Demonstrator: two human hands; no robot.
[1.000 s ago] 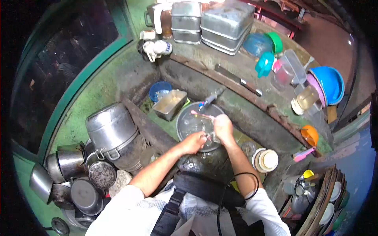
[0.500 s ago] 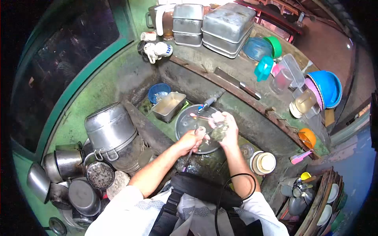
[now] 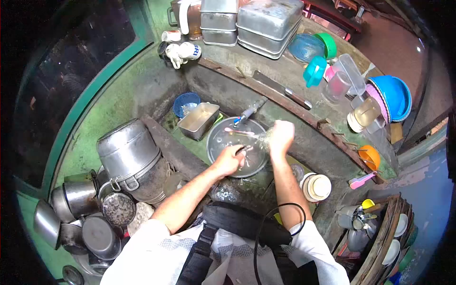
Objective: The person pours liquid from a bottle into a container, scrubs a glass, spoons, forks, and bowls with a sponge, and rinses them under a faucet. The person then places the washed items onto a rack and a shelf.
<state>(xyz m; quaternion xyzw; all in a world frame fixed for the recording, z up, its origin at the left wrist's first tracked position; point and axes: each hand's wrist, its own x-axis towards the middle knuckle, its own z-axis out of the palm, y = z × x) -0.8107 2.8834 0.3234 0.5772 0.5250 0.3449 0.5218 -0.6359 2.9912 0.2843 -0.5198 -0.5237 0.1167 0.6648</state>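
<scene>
My right hand [image 3: 283, 135] is closed on a pale greenish mesh scrubber [image 3: 267, 141], over the right side of a round grey basin [image 3: 213, 156]. The scrubber looks smeared by motion. My left hand [image 3: 228, 160] reaches over the basin's front left part with its fingers curled. A small dark end of something shows at its fingertips, but I cannot make out what it is. Water stands in the basin, and a pink-handled spoon [image 3: 237, 132] lies across its far side. Just behind the basin a tap [image 3: 245, 116] sticks out from the wall.
A rectangular metal pan [image 3: 199, 122] and a blue basket [image 3: 186, 104] stand left of the basin. Large pots [image 3: 127, 149] are heaped at the left. A cleaver [image 3: 282, 89] lies on the ledge behind. Stacked cream containers [image 3: 316, 187] stand at the right, near a utensil rack [image 3: 380, 237].
My right hand has turned over, its back now upward, and moved slightly up with the scrubber. The long thin handle below my left hand no longer shows. The view has shifted slightly.
</scene>
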